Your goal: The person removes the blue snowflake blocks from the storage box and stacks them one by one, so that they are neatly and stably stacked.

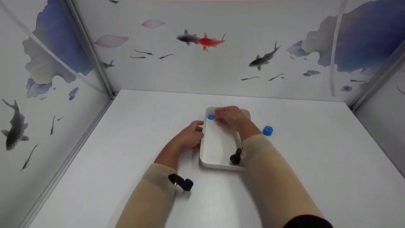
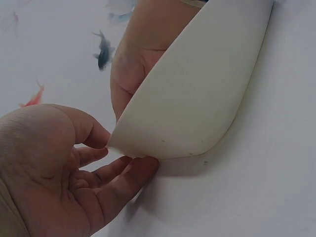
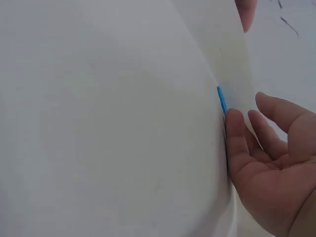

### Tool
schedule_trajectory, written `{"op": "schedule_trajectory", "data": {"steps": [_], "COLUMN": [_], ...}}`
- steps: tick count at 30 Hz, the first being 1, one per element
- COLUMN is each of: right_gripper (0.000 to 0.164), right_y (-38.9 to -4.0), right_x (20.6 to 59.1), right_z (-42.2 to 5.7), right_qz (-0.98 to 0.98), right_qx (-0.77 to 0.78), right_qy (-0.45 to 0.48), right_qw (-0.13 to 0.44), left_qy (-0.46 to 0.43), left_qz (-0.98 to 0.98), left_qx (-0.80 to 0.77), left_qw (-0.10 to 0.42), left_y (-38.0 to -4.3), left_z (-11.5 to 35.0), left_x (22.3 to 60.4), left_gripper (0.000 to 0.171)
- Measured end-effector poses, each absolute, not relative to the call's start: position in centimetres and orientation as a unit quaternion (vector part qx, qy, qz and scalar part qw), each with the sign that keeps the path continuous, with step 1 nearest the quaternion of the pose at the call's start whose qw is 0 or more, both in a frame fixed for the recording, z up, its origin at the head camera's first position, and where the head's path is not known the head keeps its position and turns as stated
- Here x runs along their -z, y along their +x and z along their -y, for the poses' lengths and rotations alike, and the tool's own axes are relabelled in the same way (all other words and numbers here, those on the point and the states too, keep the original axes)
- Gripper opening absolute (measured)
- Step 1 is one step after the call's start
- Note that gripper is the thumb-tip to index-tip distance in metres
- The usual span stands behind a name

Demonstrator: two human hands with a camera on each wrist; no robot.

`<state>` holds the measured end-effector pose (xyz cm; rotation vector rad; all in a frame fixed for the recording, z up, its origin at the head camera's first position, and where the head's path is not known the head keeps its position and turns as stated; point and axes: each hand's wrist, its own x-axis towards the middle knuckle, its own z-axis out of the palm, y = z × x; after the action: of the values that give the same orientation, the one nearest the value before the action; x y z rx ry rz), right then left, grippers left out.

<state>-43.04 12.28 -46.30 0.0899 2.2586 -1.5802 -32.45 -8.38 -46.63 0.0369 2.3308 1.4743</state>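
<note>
A shallow white tray (image 1: 218, 148) lies on the table. My left hand (image 1: 190, 136) grips its left side; in the left wrist view the thumb is at the rim and the fingertips (image 2: 146, 167) are tucked under the tray's edge. Inside the far left corner lies a small flat blue flower-shaped piece (image 1: 211, 117). Just right of it, my right hand (image 1: 230, 117) reaches into the tray with loosely bent fingers. The right wrist view has one fingertip (image 3: 234, 117) right at the blue piece's edge, with the thumb apart from it.
A thicker blue flower-shaped piece (image 1: 268, 130) sits on the white table (image 1: 316, 152) to the right of the tray. Panels with printed fish (image 1: 210, 41) enclose the table at the back and sides. Black wrist mounts (image 1: 182, 182) stick out from both sleeves.
</note>
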Motion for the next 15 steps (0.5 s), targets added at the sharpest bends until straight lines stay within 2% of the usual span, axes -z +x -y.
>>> {"op": "schedule_trajectory", "data": {"steps": [7, 15], "right_gripper": [0.031, 0.036], "right_y": [-42.81, -42.27], "right_x": [46.68, 46.35], "right_z": [-12.03, -11.35], "right_qz": [-0.836, -0.870], "right_qx": [0.520, 0.459], "right_qy": [-0.001, -0.027], "right_qw": [0.175, 0.178], "left_qy": [0.018, 0.017], "left_qz": [-0.836, -0.834], "left_qx": [-0.518, -0.519], "left_qw": [0.182, 0.187], "left_y": [-32.22, -32.23], "left_z": [8.38, 8.37], "left_x": [46.43, 46.36], "left_gripper": [0.063, 0.063]}}
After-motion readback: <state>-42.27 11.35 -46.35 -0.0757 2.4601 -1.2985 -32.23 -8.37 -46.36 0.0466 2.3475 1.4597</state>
